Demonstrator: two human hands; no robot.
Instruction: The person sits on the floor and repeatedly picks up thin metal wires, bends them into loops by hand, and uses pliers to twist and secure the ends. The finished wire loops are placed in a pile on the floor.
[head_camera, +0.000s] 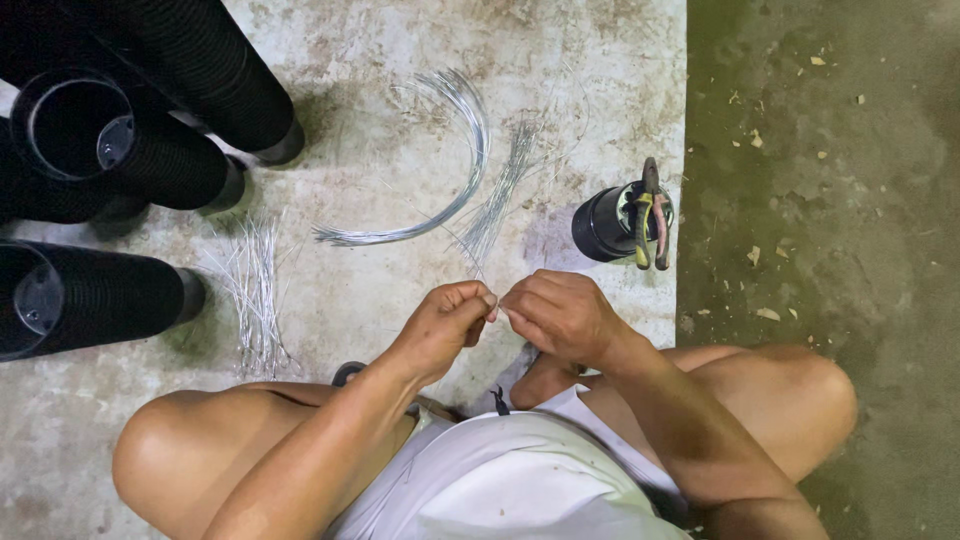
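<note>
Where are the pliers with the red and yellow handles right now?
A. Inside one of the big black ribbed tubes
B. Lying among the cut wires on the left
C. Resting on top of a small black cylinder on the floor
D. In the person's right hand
C: the pliers lie across the top of the small black cylinder, apart from both hands, which pinch thin wire together.

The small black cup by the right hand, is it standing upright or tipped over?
Tipped over. The small black cup lies on its side on the concrete floor, its mouth facing right, with pliers resting across it.

black ribbed tubes cut by left edge; pinched wire barely discernible
</note>
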